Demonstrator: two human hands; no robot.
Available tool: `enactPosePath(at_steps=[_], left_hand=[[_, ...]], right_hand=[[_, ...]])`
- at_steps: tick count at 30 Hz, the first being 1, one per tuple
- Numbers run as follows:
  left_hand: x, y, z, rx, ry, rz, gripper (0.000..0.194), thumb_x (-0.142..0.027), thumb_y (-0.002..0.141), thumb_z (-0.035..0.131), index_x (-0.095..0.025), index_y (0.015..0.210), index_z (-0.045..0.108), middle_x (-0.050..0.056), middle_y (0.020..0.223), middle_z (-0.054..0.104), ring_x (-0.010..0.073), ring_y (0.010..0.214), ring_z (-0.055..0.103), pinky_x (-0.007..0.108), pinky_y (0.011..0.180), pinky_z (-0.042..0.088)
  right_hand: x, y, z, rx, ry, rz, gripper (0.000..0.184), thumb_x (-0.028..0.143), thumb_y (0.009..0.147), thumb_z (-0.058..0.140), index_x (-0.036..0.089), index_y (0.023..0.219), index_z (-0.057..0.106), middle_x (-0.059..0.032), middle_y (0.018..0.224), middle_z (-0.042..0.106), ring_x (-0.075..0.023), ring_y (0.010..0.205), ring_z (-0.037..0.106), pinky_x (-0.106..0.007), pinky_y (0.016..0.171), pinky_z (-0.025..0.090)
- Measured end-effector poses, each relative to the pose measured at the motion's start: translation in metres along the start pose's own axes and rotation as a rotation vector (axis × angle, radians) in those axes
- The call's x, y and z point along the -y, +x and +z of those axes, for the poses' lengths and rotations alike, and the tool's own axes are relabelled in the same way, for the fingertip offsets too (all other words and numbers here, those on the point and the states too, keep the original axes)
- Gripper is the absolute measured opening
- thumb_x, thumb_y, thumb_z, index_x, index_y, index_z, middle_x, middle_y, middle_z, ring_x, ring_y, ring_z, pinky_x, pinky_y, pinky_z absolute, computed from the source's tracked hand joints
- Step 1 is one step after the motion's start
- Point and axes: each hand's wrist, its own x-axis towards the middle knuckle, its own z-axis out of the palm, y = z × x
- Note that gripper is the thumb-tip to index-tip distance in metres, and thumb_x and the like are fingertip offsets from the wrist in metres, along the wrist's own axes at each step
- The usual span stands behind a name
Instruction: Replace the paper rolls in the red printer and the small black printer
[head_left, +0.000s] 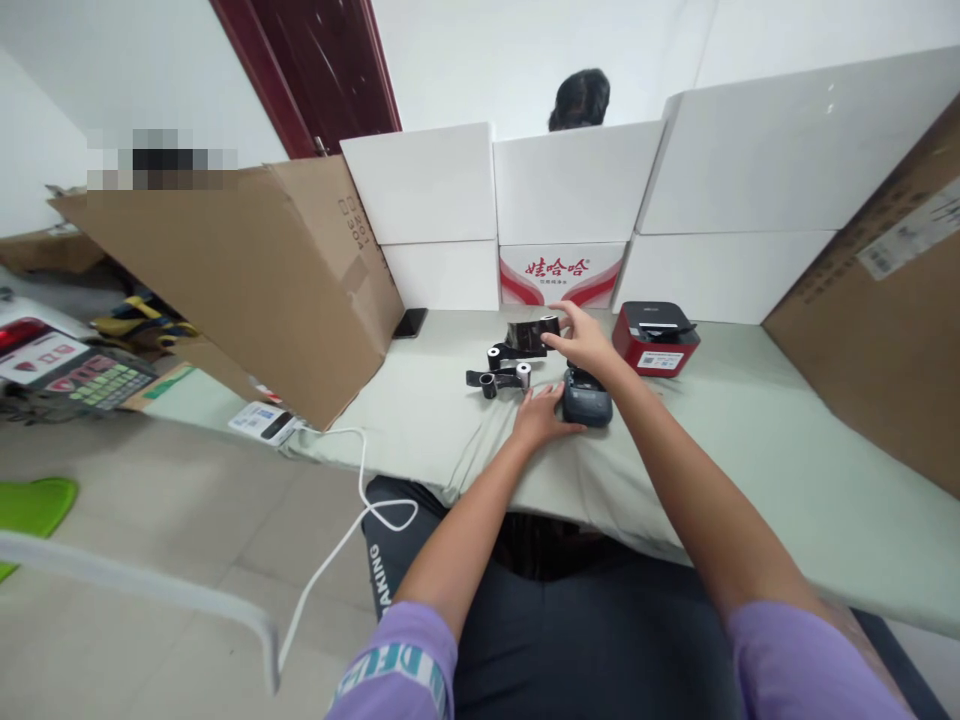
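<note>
My right hand (581,338) reaches forward and pinches the end of a black ribbon roll (529,336) by its white core, lifting it slightly. My left hand (538,414) lies flat on the pale green table cover (420,420), fingers stretched out, its thumb against a small dark grey label printer (587,400). A second black ribbon with two white-cored spools (501,379) lies on the cover just beyond my left hand.
A red and black printer (656,338) stands to the right. White boxes (570,180) wall the back, large cardboard cartons (247,270) flank left and right. A black phone (410,322) lies at the back left. A white cable (337,545) hangs off the front. A person's head (580,100) shows behind the boxes.
</note>
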Motion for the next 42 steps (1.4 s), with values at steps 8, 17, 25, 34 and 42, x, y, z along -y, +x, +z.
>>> enactPosePath(at_steps=[8,17,25,34,42], left_hand=[[0.001,0.002,0.003,-0.002,-0.005,0.025,0.099,-0.069,0.075,0.077,-0.02,0.155,0.045,0.016,0.159,0.051,0.0342,0.154,0.039,0.055,0.132,0.017],[0.003,0.004,0.005,0.002,0.0,0.026,0.086,-0.064,0.077,0.077,-0.018,0.146,0.055,0.016,0.151,0.059,0.0368,0.147,0.048,0.055,0.133,0.018],[-0.001,0.0,0.0,-0.027,-0.01,0.041,0.085,-0.062,0.076,0.08,-0.022,0.147,0.055,0.014,0.149,0.061,0.0384,0.146,0.048,0.058,0.131,0.021],[-0.002,0.0,-0.001,-0.033,-0.018,0.041,0.084,-0.061,0.075,0.08,-0.021,0.146,0.055,0.013,0.149,0.061,0.0362,0.145,0.05,0.054,0.132,0.019],[-0.001,-0.001,0.0,-0.04,0.014,0.032,0.087,-0.065,0.075,0.079,-0.022,0.146,0.054,0.013,0.151,0.059,0.0351,0.146,0.049,0.053,0.132,0.02]], right_hand=[[0.021,0.033,0.058,0.047,0.074,-0.132,0.046,0.027,0.083,0.065,0.021,0.129,0.068,-0.0056,0.111,0.073,-0.0159,0.068,0.059,-0.034,0.084,0.052],[-0.011,0.03,0.087,0.154,-0.129,-0.075,0.042,0.025,0.085,0.07,0.023,0.127,0.069,-0.0086,0.106,0.077,-0.0262,0.096,0.069,-0.036,0.09,0.052],[-0.017,0.03,0.08,0.078,-0.142,-0.004,0.038,0.032,0.087,0.069,0.022,0.123,0.069,-0.0075,0.098,0.076,-0.0257,0.093,0.068,-0.037,0.09,0.052],[-0.015,0.03,0.084,0.131,-0.247,0.018,0.038,0.026,0.086,0.07,0.022,0.124,0.07,-0.0097,0.106,0.077,-0.0264,0.099,0.069,-0.035,0.091,0.051],[-0.022,0.039,0.083,0.231,-0.359,0.089,0.036,0.02,0.083,0.069,0.019,0.119,0.075,-0.0114,0.114,0.077,-0.0257,0.104,0.069,-0.031,0.09,0.05]])
